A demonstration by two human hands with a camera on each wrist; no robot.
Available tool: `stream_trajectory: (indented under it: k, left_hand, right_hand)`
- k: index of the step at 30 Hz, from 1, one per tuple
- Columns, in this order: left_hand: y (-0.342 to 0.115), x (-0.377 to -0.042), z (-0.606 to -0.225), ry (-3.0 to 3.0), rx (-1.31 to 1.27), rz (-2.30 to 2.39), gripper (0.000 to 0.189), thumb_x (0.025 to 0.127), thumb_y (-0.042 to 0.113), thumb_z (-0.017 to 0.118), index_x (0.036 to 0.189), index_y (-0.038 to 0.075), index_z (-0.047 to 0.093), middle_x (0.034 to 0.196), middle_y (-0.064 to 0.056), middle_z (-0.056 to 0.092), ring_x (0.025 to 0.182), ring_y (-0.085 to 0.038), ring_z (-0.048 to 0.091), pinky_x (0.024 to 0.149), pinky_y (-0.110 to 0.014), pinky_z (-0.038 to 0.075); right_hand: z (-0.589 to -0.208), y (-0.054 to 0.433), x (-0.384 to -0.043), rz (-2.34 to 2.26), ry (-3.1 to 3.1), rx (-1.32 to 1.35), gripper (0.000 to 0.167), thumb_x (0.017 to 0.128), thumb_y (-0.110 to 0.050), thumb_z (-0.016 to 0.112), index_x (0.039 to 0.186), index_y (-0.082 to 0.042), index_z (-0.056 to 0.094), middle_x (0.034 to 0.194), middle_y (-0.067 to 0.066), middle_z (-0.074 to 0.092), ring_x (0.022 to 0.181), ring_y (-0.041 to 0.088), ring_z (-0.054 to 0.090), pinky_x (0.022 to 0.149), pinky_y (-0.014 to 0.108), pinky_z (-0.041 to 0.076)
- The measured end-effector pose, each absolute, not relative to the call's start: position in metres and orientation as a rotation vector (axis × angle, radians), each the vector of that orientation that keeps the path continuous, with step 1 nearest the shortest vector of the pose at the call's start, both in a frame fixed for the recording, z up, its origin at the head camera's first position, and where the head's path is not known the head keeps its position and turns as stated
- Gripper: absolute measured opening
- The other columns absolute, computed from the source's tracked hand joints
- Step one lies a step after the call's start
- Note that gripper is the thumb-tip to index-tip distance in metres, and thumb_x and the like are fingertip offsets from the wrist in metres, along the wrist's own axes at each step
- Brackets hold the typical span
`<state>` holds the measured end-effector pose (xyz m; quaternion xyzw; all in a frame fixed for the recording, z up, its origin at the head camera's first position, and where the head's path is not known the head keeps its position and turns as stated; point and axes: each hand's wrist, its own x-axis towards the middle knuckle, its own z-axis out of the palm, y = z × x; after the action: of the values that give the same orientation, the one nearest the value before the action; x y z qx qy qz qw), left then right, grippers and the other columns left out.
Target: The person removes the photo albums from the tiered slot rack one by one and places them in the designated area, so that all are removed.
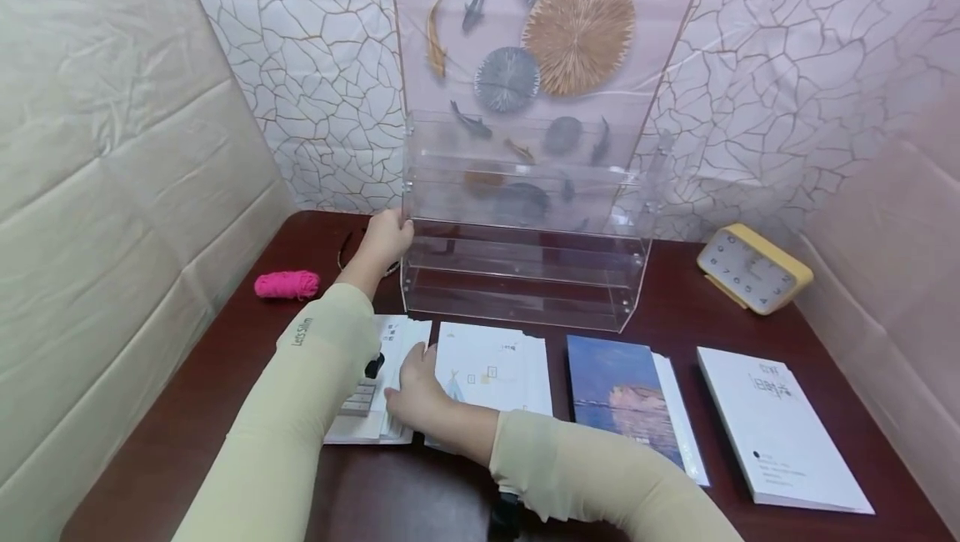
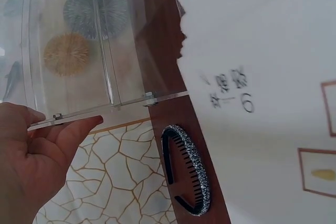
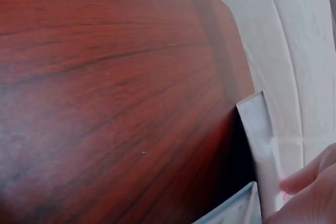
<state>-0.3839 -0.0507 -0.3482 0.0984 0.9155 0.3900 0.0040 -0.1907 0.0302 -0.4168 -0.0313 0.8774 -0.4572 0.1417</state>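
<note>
A clear acrylic shelf rack (image 1: 517, 308) stands at the back of the table. My left hand (image 1: 386, 235) grips the edge of its left side panel; in the left wrist view the thumb and fingers of this hand (image 2: 44, 150) lie on either side of the clear panel (image 2: 126, 102). My right hand (image 1: 423, 392) reaches across the gap between a white book (image 1: 393, 333) at the left and a second white book (image 1: 517, 371). Its fingers are spread, with the tips at the left book's edge. Part of the left book is hidden by my left sleeve.
A blue picture-cover book (image 1: 615, 383) and a thick white book (image 1: 783, 425) lie farther right. A yellow clock (image 1: 753, 268) stands at the back right. Pink yarn (image 1: 287, 284) lies at the left, and a glittery headband (image 2: 197, 174) lies beside the rack.
</note>
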Motion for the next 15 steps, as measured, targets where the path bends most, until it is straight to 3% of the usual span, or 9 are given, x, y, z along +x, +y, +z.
stream_trajectory:
  k: [8,10,15]
  left_hand:
    - [-0.048,-0.39,-0.346,2.875,0.364,1.206,0.039,0.099,0.015,0.038,0.131,-0.003,0.049,0.124,-0.022,0.055,0.112,-0.03,0.053,0.09,-0.043,0.044]
    - [-0.052,-0.39,-0.345,2.855,0.356,1.212,0.039,0.099,0.016,0.038,0.132,-0.003,0.048,0.125,-0.022,0.055,0.111,-0.031,0.053,0.09,-0.043,0.044]
    - [-0.066,-0.39,-0.343,2.889,0.366,1.072,0.042,0.101,0.03,0.039,0.128,-0.001,0.049,0.12,-0.021,0.056,0.107,-0.033,0.054,0.089,-0.047,0.044]
  right_hand:
    - [-0.412,0.033,-0.202,-1.117,2.575,-0.23,0.07,0.083,0.0,0.056,0.135,0.024,0.017,0.14,0.045,0.004,0.131,0.046,0.021,0.097,0.042,0.039]
    - [-0.409,0.035,-0.203,-1.164,2.566,-0.234,0.068,0.083,0.001,0.056,0.135,0.024,0.019,0.141,0.044,0.007,0.131,0.045,0.025,0.097,0.042,0.04]
    - [-0.395,0.055,-0.199,-1.35,2.526,-0.237,0.057,0.088,-0.009,0.059,0.133,0.016,0.035,0.135,0.031,0.04,0.126,0.036,0.04,0.101,0.042,0.036]
